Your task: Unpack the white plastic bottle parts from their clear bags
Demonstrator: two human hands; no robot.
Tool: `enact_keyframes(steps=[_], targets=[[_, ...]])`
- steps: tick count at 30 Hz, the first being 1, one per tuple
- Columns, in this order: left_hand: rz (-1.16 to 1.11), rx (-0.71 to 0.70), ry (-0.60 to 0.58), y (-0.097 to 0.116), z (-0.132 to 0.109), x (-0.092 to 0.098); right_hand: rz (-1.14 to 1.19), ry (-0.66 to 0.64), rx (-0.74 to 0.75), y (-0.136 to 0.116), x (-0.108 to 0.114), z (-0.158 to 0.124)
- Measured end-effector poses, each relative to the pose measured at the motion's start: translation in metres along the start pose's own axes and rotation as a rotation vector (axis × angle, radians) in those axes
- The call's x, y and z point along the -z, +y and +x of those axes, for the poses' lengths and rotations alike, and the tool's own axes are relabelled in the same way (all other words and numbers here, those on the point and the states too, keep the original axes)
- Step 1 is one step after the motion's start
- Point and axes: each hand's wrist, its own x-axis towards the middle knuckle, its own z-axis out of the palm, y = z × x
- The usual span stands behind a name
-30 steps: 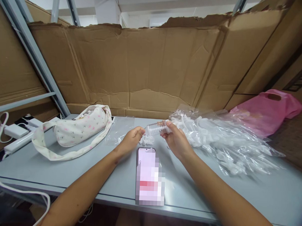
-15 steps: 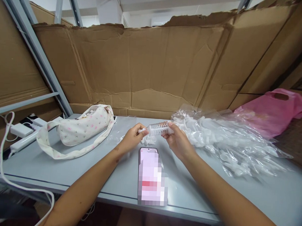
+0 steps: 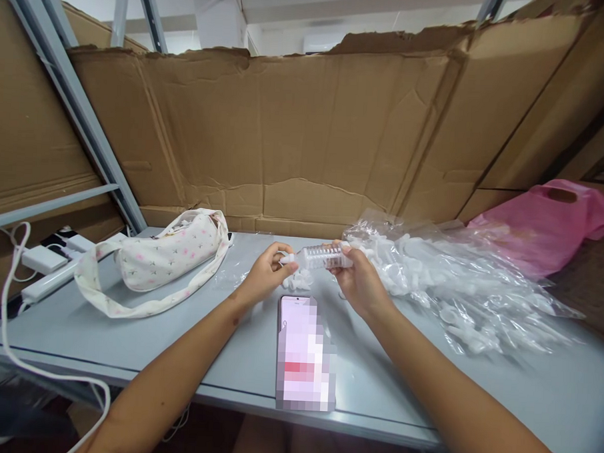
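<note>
Over the middle of the table, a clear ribbed plastic bottle lies sideways in the air. My right hand is closed around its right end. At the other end, my left hand pinches a small white tip between thumb and fingers; it sits at or against the bottle's neck, and I cannot tell whether the two are joined. Just below, small white plastic pieces lie in a loose pile on the table. A phone, its screen lit and partly blurred, lies nearer to me.
A large clear bag of white plastic parts spreads over the right side, beside a pink plastic bag. On the left are a white patterned shoulder bag, a flat clear bag and a power strip. Cardboard walls the back.
The bottle and my right hand have shifted slightly to the right. More of the white tip shows between my left fingers, which have barely moved.
</note>
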Motion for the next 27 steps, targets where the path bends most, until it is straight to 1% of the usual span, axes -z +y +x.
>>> enact_keyframes(steps=[5,9,14,17,21,22,24,27], targets=[[0.108,-0.015,-0.003,0.004,-0.002,0.002,0.022,-0.007,-0.034,0.002,0.002,0.001],[0.208,-0.032,0.007,-0.004,-0.002,0.004,0.027,-0.021,-0.05,0.004,0.001,-0.001],[0.359,-0.043,0.073,-0.016,-0.002,0.003,-0.007,-0.04,-0.017,0.004,-0.003,-0.005],[0.325,-0.002,0.052,-0.019,0.0,0.002,-0.027,-0.019,-0.011,0.004,-0.004,-0.006],[0.186,0.101,0.01,-0.017,0.002,0.001,-0.015,-0.031,-0.01,0.004,-0.003,-0.005],[0.159,0.099,0.014,-0.016,0.002,0.001,-0.014,-0.038,-0.007,0.004,-0.002,-0.004],[0.127,0.047,0.025,-0.015,0.001,0.0,-0.012,-0.038,0.007,0.004,-0.001,-0.003],[0.155,-0.044,0.042,-0.013,-0.001,-0.001,-0.004,-0.015,0.007,0.004,-0.001,-0.002]])
